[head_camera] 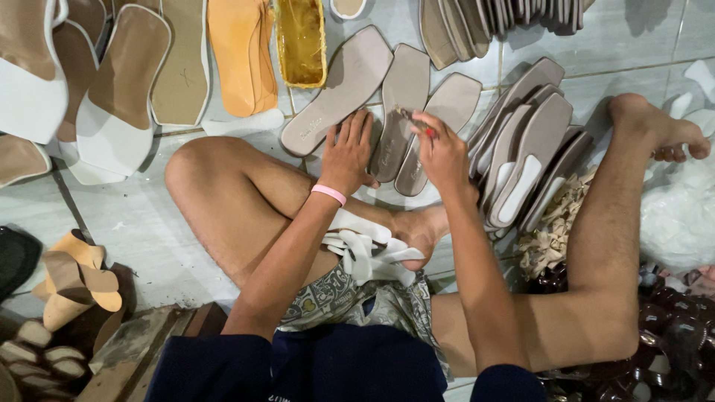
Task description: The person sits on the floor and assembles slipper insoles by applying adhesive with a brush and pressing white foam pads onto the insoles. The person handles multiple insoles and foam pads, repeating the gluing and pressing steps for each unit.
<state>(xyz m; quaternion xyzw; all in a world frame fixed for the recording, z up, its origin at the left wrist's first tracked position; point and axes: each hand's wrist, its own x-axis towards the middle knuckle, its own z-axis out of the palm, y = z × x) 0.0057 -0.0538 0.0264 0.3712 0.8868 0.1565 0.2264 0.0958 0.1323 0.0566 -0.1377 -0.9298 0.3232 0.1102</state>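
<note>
I sit on a tiled floor with my legs folded. My left hand (348,152), a pink band at its wrist, presses flat on a beige shoe insole (390,126) lying on the floor. My right hand (441,152) grips a small red-handled brush (414,121), its tip over that same insole. Two more beige insoles (337,91) (447,112) lie on either side of it. White straps (369,251) are piled on my lap by my foot.
A stack of insoles with white straps (525,152) stands to the right. A yellow glue tray (302,41) sits above. White-strapped sandals (112,104) lie at the left, wooden heels (74,279) at lower left, beige scraps (551,231) and dark pieces (663,327) at the right.
</note>
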